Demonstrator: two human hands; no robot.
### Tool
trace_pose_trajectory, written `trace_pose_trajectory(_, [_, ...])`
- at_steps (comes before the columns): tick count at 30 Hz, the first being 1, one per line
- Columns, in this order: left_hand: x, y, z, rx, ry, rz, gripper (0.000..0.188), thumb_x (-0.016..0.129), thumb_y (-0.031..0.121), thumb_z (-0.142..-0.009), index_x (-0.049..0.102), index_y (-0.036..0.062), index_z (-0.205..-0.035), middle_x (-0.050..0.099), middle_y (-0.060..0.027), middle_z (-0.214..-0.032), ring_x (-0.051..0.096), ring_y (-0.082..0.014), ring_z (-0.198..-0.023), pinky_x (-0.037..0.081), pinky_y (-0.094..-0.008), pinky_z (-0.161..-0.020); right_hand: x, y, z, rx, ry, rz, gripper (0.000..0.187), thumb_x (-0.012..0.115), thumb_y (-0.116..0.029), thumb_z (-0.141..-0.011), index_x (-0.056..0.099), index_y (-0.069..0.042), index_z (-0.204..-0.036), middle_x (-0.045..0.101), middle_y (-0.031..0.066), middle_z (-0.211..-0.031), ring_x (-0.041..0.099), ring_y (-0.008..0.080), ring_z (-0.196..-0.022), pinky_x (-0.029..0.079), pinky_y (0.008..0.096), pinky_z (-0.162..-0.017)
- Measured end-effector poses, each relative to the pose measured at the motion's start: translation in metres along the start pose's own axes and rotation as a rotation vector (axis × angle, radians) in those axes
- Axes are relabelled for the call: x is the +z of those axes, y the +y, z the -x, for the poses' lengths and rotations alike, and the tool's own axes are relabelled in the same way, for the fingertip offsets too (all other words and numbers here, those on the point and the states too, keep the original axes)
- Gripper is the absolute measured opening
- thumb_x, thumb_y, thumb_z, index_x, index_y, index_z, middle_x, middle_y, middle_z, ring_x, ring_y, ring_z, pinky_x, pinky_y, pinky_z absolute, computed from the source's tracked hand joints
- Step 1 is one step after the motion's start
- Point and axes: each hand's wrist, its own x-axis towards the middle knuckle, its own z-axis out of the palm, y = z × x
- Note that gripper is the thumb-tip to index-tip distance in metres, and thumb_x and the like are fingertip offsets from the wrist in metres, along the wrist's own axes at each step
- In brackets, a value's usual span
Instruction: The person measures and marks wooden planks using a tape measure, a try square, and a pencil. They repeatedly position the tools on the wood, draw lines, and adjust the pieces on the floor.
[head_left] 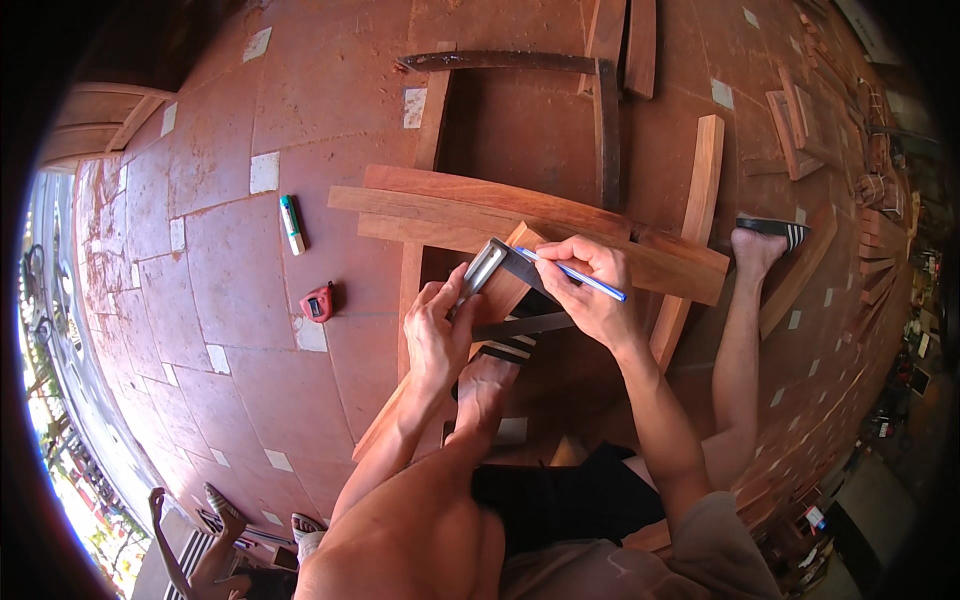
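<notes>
From where I stand, the marking looks under way, not finished: just on the near side of the long planks [450, 222], the left hand [437, 325] grips a silver-handled try square [484, 268] over a timber piece [503, 294], while the right hand [598, 308] is closed around a blue-and-white pen [602, 285], tip beside the square. I can't make out any completed line. Left of the planks, a red tape measure [317, 302] lies unheld.

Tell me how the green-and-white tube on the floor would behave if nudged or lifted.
The green-and-white tube may roll if nudged, since it looks rounded and lies on its side. Its slim body suggests little weight, and its straight outline probably means it stays stiff.
</notes>
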Motion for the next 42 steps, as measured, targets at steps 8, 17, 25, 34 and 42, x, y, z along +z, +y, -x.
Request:
trace_pose_trajectory(8, [-0.016,0.007,0.02,-0.031,-0.008,0.107,0.047,0.075,0.003,-0.094,0.07,0.0018,-0.141,0.071,-0.0118,-0.094,0.068,-0.0179,-0.081,0.055,-0.0329,-0.075,0.008,-0.012,0.034,-0.326,0.258,0.676,0.023,0.065,-0.021,-0.108,0.071,0.0,-0.116,0.071,0.0195,-0.09,0.071,0.0381,-0.083,0.055,0.0467,-0.071])
trace_pose_trajectory(17, [-0.02,-0.042,0.072,0.201,-0.047,-0.315,0.097,0.085,0.055,-0.086,0.045,0.0035,-0.158,0.052,-0.0258,-0.133,0.052,-0.0447,-0.121,0.044,-0.0556,-0.105,-0.019,0.019,0.089,-0.109,0.19,0.506,0.03,0.076,-0.024,-0.101,0.067,-0.002,-0.082,0.061,0.0151,-0.067,0.064,0.0339,-0.057,0.047,0.0409,-0.054])
trace_pose_trajectory(25, [0.006,-0.042,0.085,0.091,-0.013,-0.452,0.098,0.096,0.033,-0.075,0.047,0.0057,-0.155,0.055,-0.0205,-0.134,0.054,-0.0406,-0.119,0.047,-0.0513,-0.102,-0.064,0.034,0.112,-0.082,0.233,0.552,0.035,0.078,-0.029,-0.101,0.069,-0.001,-0.081,0.06,0.013,-0.064,0.062,0.0282,-0.053,0.043,0.0371,-0.05])
trace_pose_trajectory(34, [-0.059,-0.068,0.032,-0.25,-0.309,0.016,0.055,0.087,0.019,-0.08,0.068,-0.0014,-0.128,0.074,-0.0168,-0.115,0.074,-0.0255,-0.096,0.06,-0.0367,-0.084,-0.063,0.03,0.107,-0.06,0.228,0.399,0.036,0.076,-0.029,-0.102,0.071,-0.001,-0.081,0.06,0.0109,-0.061,0.059,0.0214,-0.05,0.042,0.0345,-0.05])
trace_pose_trajectory(42, [-0.069,-0.104,-0.008,-0.112,-0.21,0.366,0.035,0.066,0.021,-0.105,0.07,-0.0048,-0.129,0.07,-0.0088,-0.117,0.061,-0.013,-0.099,0.051,-0.029,-0.09,-0.022,0.02,0.062,-0.173,0.218,0.338,0.033,0.076,-0.029,-0.102,0.074,-0.001,-0.085,0.063,0.0142,-0.061,0.063,0.0249,-0.052,0.046,0.0379,-0.052])
